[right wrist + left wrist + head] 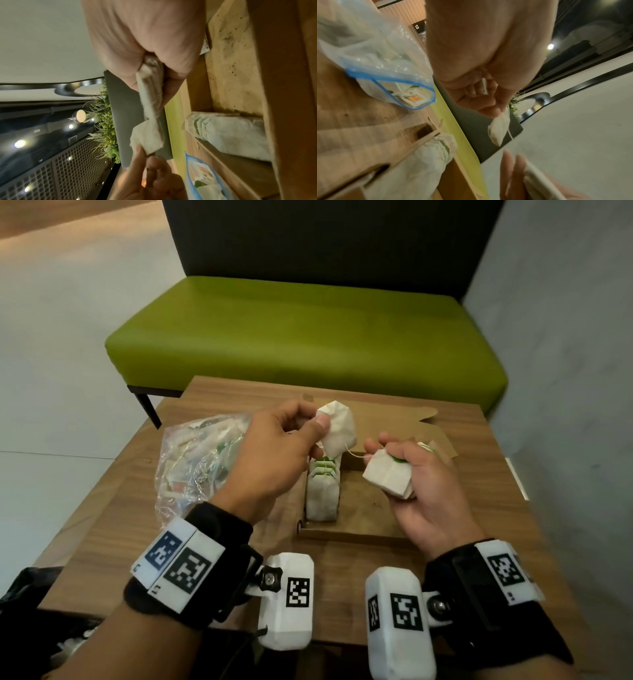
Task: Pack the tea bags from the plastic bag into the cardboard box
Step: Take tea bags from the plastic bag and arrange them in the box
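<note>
My left hand (308, 426) pinches one white tea bag (337, 428) by its top corner, above the open cardboard box (359, 508). A thin string (354, 453) runs from it to my right hand (394, 470), which grips a small stack of tea bags (388, 475) with green tags. A row of tea bags (322, 491) stands along the box's left wall. The clear plastic bag (195, 460) with more tea bags lies left of the box. The left wrist view shows the pinched tea bag (499, 129), the right wrist view the gripped stack (150, 86).
Everything sits on a small wooden table (120, 525). The box lid (404, 412) lies flat toward the back. A green bench (308, 337) stands just behind the table, with grey walls on both sides. The right part of the box floor is bare.
</note>
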